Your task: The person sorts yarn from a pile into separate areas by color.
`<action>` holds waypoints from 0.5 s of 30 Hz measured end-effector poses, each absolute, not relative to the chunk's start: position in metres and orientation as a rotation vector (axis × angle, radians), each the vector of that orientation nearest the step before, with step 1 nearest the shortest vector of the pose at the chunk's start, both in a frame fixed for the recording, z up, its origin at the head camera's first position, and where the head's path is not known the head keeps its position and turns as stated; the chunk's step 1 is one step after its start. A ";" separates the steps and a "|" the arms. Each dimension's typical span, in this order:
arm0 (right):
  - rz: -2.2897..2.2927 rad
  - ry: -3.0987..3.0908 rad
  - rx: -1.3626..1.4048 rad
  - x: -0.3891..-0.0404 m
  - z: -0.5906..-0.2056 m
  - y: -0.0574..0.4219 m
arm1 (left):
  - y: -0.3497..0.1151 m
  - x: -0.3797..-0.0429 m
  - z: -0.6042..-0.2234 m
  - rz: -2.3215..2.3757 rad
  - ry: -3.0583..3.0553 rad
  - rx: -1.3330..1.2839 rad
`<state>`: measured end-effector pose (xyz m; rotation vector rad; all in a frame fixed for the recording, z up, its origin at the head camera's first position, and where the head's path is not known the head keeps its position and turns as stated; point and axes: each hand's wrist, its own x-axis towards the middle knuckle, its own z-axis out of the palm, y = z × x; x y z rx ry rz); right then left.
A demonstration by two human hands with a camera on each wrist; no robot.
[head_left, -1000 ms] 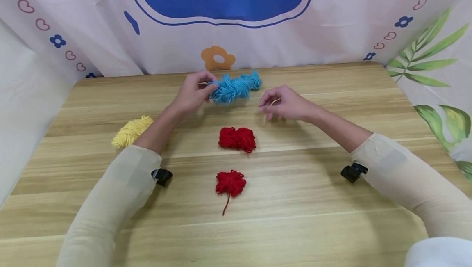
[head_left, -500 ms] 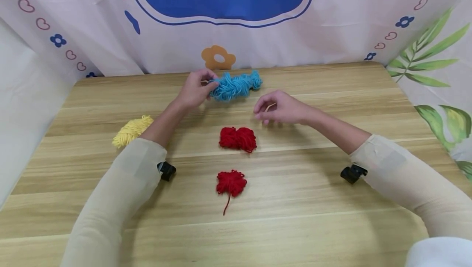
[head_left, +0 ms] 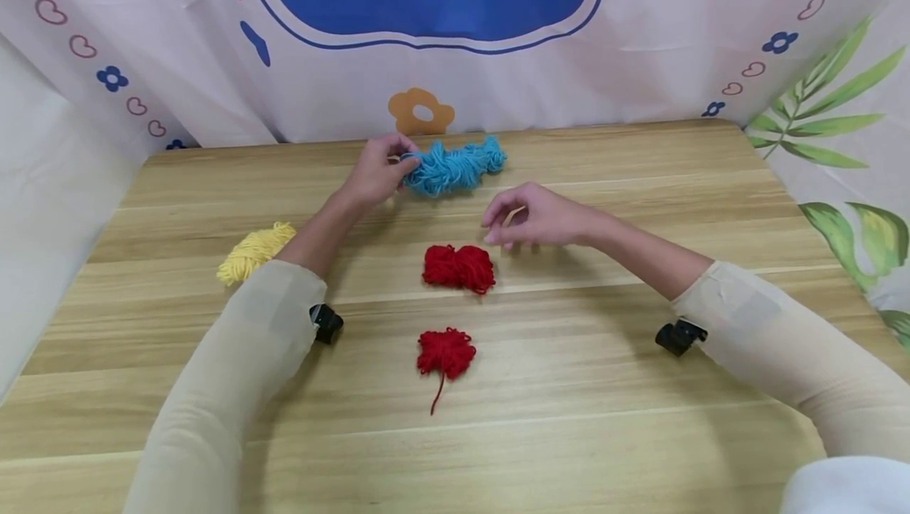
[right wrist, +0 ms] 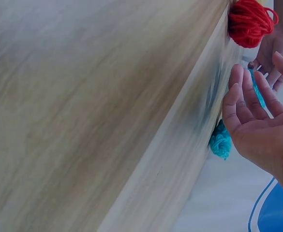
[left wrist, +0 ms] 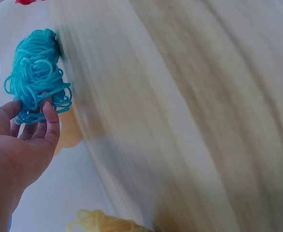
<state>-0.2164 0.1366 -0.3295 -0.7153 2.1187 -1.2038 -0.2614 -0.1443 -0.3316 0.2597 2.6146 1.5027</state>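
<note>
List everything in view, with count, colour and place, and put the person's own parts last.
Table: 1, light wood, under the yarn
Backdrop cloth: 1, white with blue, orange and pink prints, behind the table
Leaf-print sheet: 1, white with green leaves, right side
Blue yarn bundle: 1, blue, far side of the table
Larger red yarn bundle: 1, red, mid-table
Smaller red yarn bundle: 1, red, nearest the person, loose strand trailing
Yellow yarn bundle: 1, yellow, left side, partly hidden in the head view
Black devices: 2, black, one by each cuff
Sleeves: 2, beige, on both arms
Left hand: 1, bare, pinching the blue bundle's left end
Right hand: 1, bare, right of the larger red bundle, holding nothing
</note>
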 end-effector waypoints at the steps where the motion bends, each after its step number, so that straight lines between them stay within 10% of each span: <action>1: -1.200 2.116 -0.726 -0.216 -0.330 0.136 | -0.144 -0.262 -0.332 1.498 2.616 0.255; 15: -1.146 2.128 -0.836 -0.203 -0.331 0.124 | -0.147 -0.268 -0.340 1.379 2.676 0.295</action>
